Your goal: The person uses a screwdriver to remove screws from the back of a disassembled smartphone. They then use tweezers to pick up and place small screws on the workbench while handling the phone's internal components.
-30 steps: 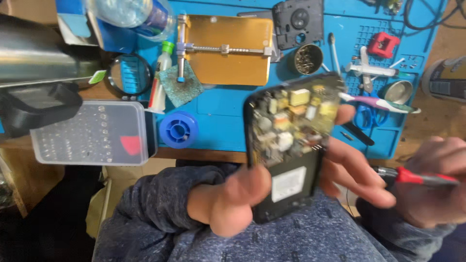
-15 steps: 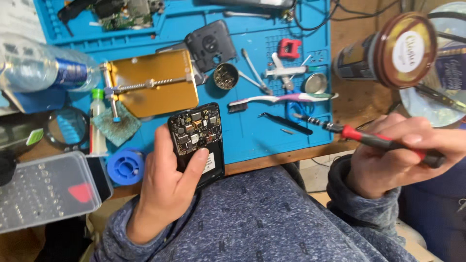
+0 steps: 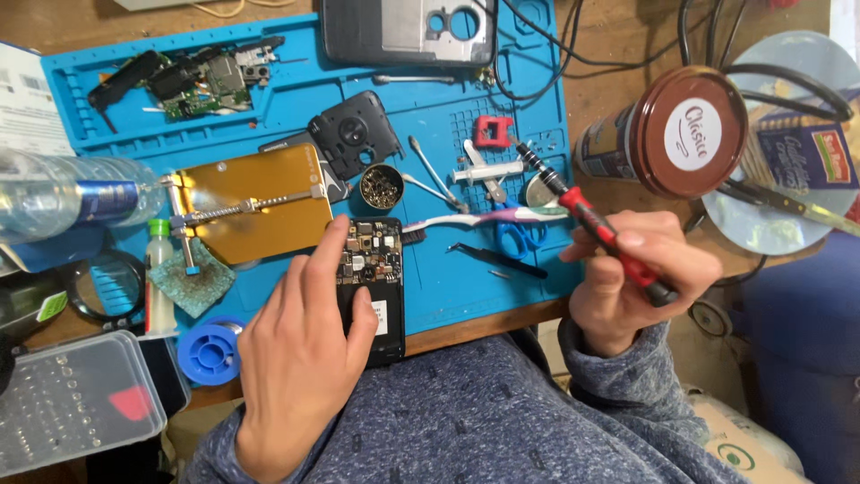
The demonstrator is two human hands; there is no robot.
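While the left hand (image 3: 300, 354) lies flat with fingers together on the opened phone (image 3: 374, 287), pressing it to the blue mat (image 3: 448, 287) at the desk's near edge, the right hand (image 3: 632, 278) is closed round a red-handled screwdriver (image 3: 587, 220), its tip raised above a toothbrush (image 3: 488, 218), just right of the phone.

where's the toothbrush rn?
Head view: the toothbrush lies on the blue mat, right of centre, just past the opened phone under the left hand, with blue scissors beneath its handle.
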